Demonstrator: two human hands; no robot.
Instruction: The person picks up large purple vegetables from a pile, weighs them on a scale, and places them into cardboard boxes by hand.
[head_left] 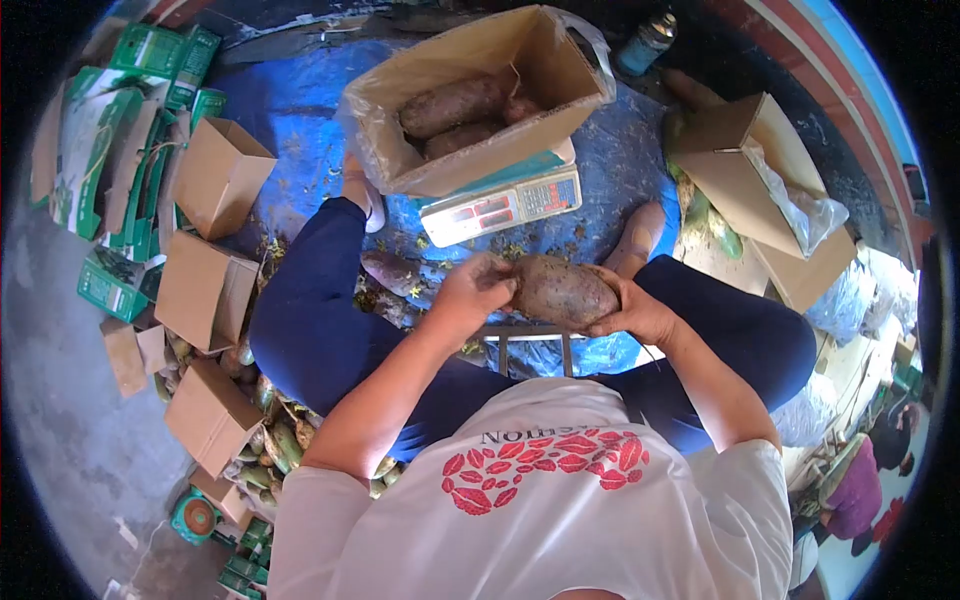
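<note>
I hold a large purple-brown root vegetable [560, 292], soil-specked and resembling a big sweet potato, level in front of my lap. The fingers of my left hand [472, 298] are closed at its left end. Around the right end curls my right hand [640, 310], thumb and fingers gripping it. Beyond my hands a digital scale [500, 208] carries an open cardboard box [480, 165] lined with clear plastic. Several similar roots [455, 103] lie inside that box. Another purple root [390, 272] rests on the ground left of my hands.
Blue sheeting [300, 95] covers the ground. On the left are small cardboard boxes [205, 290], green cartons [105, 285] and a pile of roots [285, 445]. A tilted box [745, 165] with plastic stands at the right. A spray can [648, 44] is at the back.
</note>
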